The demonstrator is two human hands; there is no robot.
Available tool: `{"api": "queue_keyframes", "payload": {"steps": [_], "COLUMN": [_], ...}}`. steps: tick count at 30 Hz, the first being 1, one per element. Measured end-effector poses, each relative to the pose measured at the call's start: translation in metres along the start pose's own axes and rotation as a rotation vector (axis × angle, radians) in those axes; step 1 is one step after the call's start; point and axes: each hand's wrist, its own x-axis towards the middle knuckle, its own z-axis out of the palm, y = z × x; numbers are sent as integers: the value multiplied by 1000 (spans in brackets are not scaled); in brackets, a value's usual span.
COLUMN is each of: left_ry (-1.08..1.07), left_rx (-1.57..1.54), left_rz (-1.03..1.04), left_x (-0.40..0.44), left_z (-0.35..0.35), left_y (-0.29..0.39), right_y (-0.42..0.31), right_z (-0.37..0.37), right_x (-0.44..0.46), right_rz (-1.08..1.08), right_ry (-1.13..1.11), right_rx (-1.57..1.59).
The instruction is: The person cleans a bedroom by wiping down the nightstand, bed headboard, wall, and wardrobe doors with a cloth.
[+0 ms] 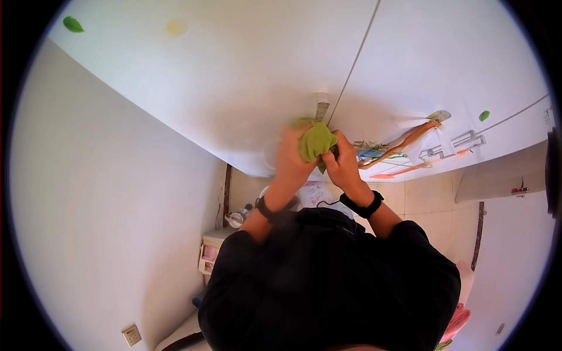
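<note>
A bunched green cloth [317, 142] is between my two hands, in front of a white panelled surface [246, 70]. My left hand [291, 157], somewhat blurred, is wrapped round the cloth's left side. On the right side, my right hand [343, 161] grips the cloth with its fingers and thumb. Just above the cloth, a small white item with dark print [322, 106] shows against the panel; its lower part is hidden. Both wrists wear black bands.
Hangers [456, 145] and a white bag hang at the right of the panel by a brown strap [404, 143]. A grey-white wall [117, 175] stands at left, with a socket [132, 334]. Below are a white shelf unit [218, 237] and floor tiles [427, 196].
</note>
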Motion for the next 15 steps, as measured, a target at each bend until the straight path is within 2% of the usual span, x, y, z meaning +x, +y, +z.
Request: {"api": "queue_keyframes", "payload": {"steps": [4,7,11,15], "left_ry": [-143,-102,41,186], "left_rx": [23,81,194,273], "left_rz": [-159,-117,-99,-60], "left_x": [-14,-19,-21,-15], "left_z": [-17,-28,-46,-75], "left_y": [-17,-17,-35,-43], "right_y": [2,1,-2,-6], "right_z": [13,28,59,96], "right_x": [-16,-26,-28,-2], "right_rz": [114,196,152,-29], "right_ry": [-90,-118,-232,-287], "right_rx": [-46,11,68,74]}}
